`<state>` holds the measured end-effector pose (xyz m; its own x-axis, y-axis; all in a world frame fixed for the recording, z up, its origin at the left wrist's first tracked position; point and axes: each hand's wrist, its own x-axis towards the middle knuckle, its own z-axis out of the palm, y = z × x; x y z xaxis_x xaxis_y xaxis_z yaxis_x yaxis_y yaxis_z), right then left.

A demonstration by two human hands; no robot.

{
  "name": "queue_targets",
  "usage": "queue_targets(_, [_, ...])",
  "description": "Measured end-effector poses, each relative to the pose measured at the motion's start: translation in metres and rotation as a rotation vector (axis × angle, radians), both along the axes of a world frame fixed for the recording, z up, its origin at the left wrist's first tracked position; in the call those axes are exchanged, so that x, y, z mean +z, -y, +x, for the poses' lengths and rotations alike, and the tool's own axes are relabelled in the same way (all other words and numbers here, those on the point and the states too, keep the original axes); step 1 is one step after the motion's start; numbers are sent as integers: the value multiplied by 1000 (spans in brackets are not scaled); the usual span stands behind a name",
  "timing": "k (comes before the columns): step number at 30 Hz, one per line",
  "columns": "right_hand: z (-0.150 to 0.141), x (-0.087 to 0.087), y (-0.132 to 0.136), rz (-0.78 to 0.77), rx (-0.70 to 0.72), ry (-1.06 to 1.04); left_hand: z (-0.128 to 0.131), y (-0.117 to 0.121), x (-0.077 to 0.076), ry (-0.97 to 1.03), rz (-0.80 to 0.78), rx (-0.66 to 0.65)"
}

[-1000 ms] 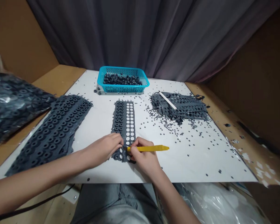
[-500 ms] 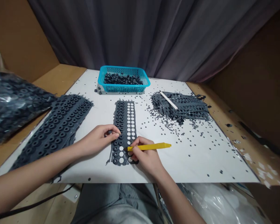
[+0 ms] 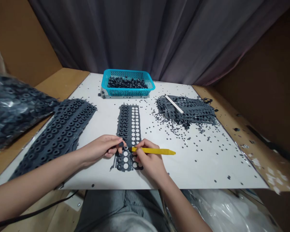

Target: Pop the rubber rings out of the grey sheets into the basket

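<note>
A narrow dark rubber sheet point(image 3: 130, 141) lies before me, its left columns filled with ring-shaped rubber pieces and its right columns showing white round holes. Thumb and fingers of my left hand point(image 3: 103, 145) are closed on a small black rubber grommet point(image 3: 121, 144), just over the sheet's left columns. My right hand point(image 3: 151, 159) grips a yellow pen-shaped tool point(image 3: 159, 151), its dark tip pointing left at the sheet near a ring piece by the left fingertips. A few white holes show below that piece in the same column.
At the back stands a blue basket point(image 3: 128, 92) holding loose black pieces. A larger ring-studded sheet point(image 3: 55, 132) and a clear bag of rings point(image 3: 16, 109) lie left. To the right, a white stick point(image 3: 174, 104) rests on stacked punched sheets point(image 3: 195, 111), with small dark discs scattered around.
My left fingers have shifted slightly down and now show a black grommet pinched in them. The yellow tool's tip has moved a little up along the sheet.
</note>
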<state>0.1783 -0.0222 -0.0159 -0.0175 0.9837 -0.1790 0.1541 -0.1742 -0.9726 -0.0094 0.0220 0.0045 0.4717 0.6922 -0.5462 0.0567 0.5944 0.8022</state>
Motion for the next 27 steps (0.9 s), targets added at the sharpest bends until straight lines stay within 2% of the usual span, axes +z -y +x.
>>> queue_targets(4, [-1, 6, -3, 60, 36, 175, 0, 2, 2, 23, -46, 22])
queue_targets(7, [-1, 9, -7, 67, 67, 229, 2, 3, 7, 29, -87, 54])
queue_targets(11, [2, 5, -9, 25, 71, 161, 4, 5, 10, 44, -115, 76])
queue_targets(14, [5, 2, -6, 19, 57, -10, 3, 8, 11, 64, -117, 73])
queue_targets(16, [6, 5, -3, 119, 9, -128, 5, 10, 11, 76, -112, 62])
queue_targets(18, [3, 9, 1, 265, -14, -151, 9, 12, 11, 85, -72, 57])
queue_targets(21, [-6, 14, 6, 450, 40, -3, 19, 13, 7, 95, 41, 86])
queue_targets(23, [-11, 15, 5, 537, 14, 103, 28, 14, 5, 102, 89, 122])
queue_targets(27, [3, 20, -10, 565, -65, 201, 40, 17, 5, 141, 34, 184])
